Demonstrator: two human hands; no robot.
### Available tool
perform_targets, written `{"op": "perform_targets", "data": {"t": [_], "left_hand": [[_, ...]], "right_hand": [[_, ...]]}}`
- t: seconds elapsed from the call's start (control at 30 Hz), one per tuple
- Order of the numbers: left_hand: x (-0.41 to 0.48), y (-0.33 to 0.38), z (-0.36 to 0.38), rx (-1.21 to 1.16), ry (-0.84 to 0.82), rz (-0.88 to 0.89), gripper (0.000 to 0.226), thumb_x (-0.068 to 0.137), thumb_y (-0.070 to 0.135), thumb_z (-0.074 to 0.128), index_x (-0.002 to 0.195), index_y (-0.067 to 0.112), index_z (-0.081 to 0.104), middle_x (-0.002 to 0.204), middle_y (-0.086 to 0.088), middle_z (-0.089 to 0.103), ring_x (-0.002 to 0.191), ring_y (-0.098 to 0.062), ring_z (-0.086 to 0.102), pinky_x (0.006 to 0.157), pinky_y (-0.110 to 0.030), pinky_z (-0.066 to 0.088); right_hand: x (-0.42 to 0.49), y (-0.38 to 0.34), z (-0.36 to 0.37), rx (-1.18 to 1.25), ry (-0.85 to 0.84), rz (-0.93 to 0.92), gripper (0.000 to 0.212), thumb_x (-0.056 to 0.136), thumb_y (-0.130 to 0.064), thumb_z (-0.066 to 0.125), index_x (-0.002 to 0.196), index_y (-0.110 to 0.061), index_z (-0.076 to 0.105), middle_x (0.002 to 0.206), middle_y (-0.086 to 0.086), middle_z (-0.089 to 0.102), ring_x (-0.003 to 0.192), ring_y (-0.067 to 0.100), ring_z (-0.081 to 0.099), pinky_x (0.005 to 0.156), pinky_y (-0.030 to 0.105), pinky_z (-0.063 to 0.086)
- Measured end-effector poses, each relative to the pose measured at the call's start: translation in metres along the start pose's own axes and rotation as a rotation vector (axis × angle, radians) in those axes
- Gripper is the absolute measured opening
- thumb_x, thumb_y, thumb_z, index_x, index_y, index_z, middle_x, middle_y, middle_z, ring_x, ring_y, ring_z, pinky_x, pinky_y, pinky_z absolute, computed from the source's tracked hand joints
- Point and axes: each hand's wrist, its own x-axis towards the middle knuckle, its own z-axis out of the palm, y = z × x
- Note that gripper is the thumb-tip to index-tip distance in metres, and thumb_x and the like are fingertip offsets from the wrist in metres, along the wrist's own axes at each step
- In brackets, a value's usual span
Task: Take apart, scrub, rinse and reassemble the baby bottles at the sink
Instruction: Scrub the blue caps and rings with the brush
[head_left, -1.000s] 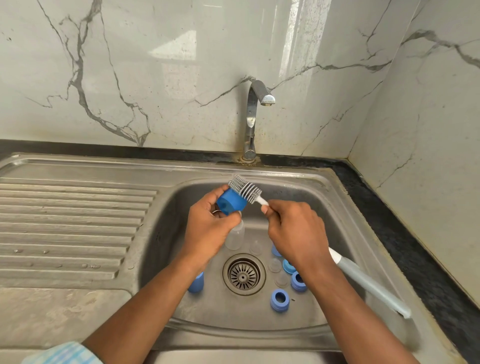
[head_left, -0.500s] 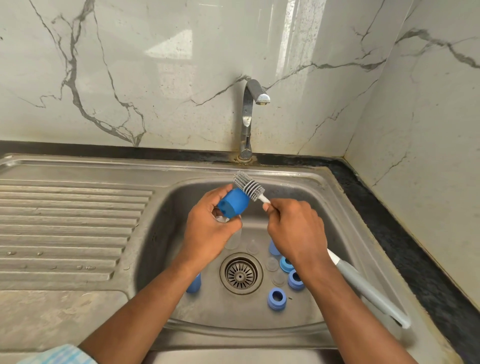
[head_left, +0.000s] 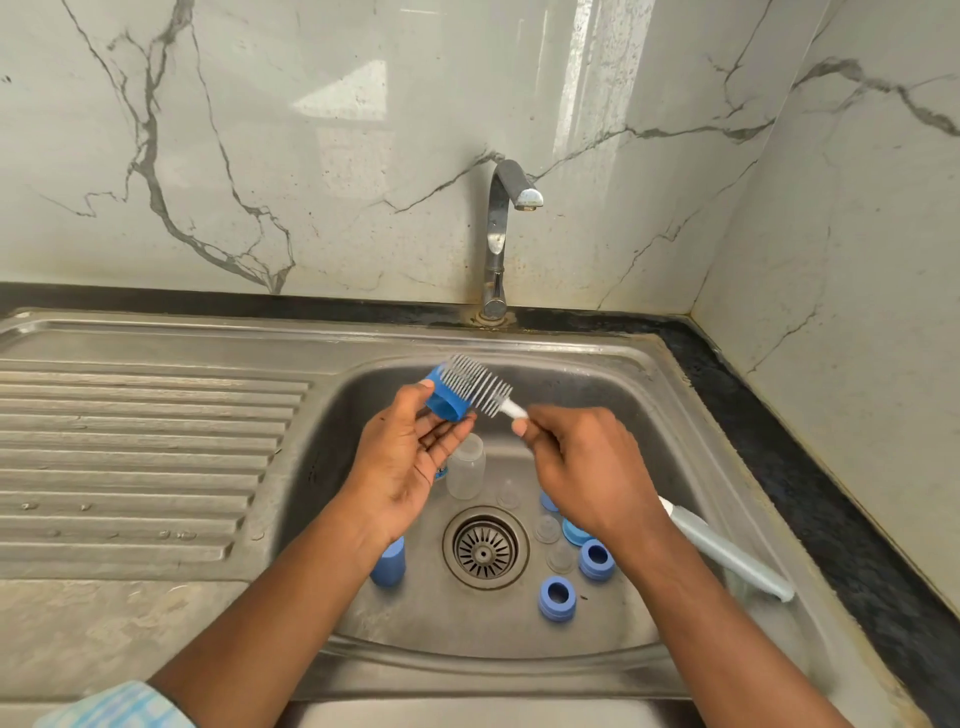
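left hand (head_left: 400, 460) pinching blue cap (head_left: 442, 401), right hand (head_left: 589, 470) gripping brush (head_left: 480, 385)

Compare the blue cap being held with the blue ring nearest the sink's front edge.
The blue cap is held tilted in the left hand, the brush against it; the blue ring sits on the sink floor. The cap looks taller; the ring is squat with a hole on top. Both are blue.

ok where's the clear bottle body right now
In the head view the clear bottle sits in the middle of the sink basin, just behind the drain and below the left hand.
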Motion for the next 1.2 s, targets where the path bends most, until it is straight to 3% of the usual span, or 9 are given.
{"op": "perform_targets", "data": {"t": [0.1,0.23,0.43,0.6,0.73,0.83,1.03,1.1,1.2], "left_hand": [[0.000,0.003,-0.003,-0.061,-0.023,-0.027,0.025,0.098,0.022,0.053,0.107,0.002,0.066,0.094,-0.015,0.074,0.081,-0.016,0.073,0.068,-0.023,0.059],[-0.003,0.000,0.000,-0.092,-0.062,-0.089,0.036,0.097,0.025,0.054,0.122,-0.001,0.059,0.109,-0.023,0.071,0.089,-0.021,0.074,0.070,-0.025,0.060],[0.000,0.004,-0.002,-0.131,-0.040,-0.052,0.030,0.097,0.026,0.053,0.111,0.002,0.066,0.094,-0.013,0.074,0.082,-0.015,0.073,0.067,-0.022,0.059],[-0.002,0.002,0.000,-0.123,-0.077,-0.105,0.038,0.098,0.029,0.052,0.117,-0.003,0.062,0.107,-0.023,0.072,0.089,-0.020,0.073,0.070,-0.024,0.060],[0.000,0.004,-0.001,-0.156,-0.048,-0.073,0.036,0.097,0.028,0.055,0.115,-0.001,0.064,0.102,-0.018,0.073,0.086,-0.018,0.074,0.071,-0.024,0.060],[0.001,0.007,-0.005,-0.174,-0.047,-0.060,0.039,0.096,0.028,0.055,0.121,-0.001,0.063,0.100,-0.014,0.072,0.082,-0.017,0.073,0.068,-0.024,0.060],[0.001,0.009,-0.006,-0.009,-0.135,-0.029,0.034,0.096,0.029,0.052,0.126,0.015,0.060,0.105,-0.021,0.072,0.088,-0.027,0.074,0.074,-0.032,0.061],[0.001,0.008,-0.006,0.065,-0.176,0.015,0.037,0.088,0.030,0.060,0.120,0.011,0.064,0.107,-0.019,0.072,0.097,-0.026,0.072,0.081,-0.031,0.060],[0.001,0.006,-0.006,0.161,-0.174,0.050,0.032,0.083,0.023,0.064,0.111,0.006,0.066,0.102,-0.015,0.074,0.096,-0.024,0.071,0.079,-0.028,0.060]], "right_hand": [[0.000,-0.006,0.003,-0.048,-0.021,-0.051,0.030,0.099,-0.036,0.051,0.071,-0.025,0.047,0.051,-0.007,0.039,0.051,0.015,0.040,0.051,0.030,0.027],[0.009,-0.002,0.003,-0.043,0.127,0.088,0.026,0.101,-0.034,0.050,0.082,-0.021,0.061,0.053,-0.010,0.039,0.050,0.014,0.038,0.054,0.029,0.028],[-0.001,-0.001,0.000,-0.002,-0.017,-0.078,0.031,0.099,-0.034,0.054,0.070,-0.026,0.046,0.049,-0.007,0.038,0.046,0.013,0.039,0.047,0.027,0.024],[0.010,0.004,0.001,-0.023,0.124,0.074,0.028,0.100,-0.034,0.052,0.075,-0.022,0.055,0.051,-0.008,0.039,0.047,0.012,0.036,0.051,0.029,0.027],[0.004,0.007,-0.002,0.032,0.050,-0.016,0.040,0.099,-0.034,0.055,0.063,-0.029,0.038,0.047,-0.006,0.036,0.045,0.014,0.036,0.047,0.027,0.024],[0.002,0.004,0.000,0.035,0.013,-0.056,0.036,0.099,-0.034,0.056,0.066,-0.028,0.042,0.047,-0.006,0.035,0.045,0.013,0.036,0.047,0.026,0.023],[0.001,0.004,0.001,0.060,0.030,-0.065,0.036,0.099,-0.034,0.056,0.066,-0.023,0.045,0.047,-0.006,0.035,0.046,0.014,0.037,0.048,0.026,0.023],[0.001,0.003,-0.001,0.077,0.048,-0.049,0.034,0.099,-0.033,0.055,0.067,-0.022,0.048,0.046,-0.007,0.036,0.045,0.015,0.037,0.048,0.025,0.023],[0.000,0.001,-0.003,0.070,0.077,-0.027,0.034,0.099,-0.033,0.055,0.067,-0.025,0.048,0.046,-0.007,0.036,0.045,0.014,0.037,0.047,0.024,0.021]]}}
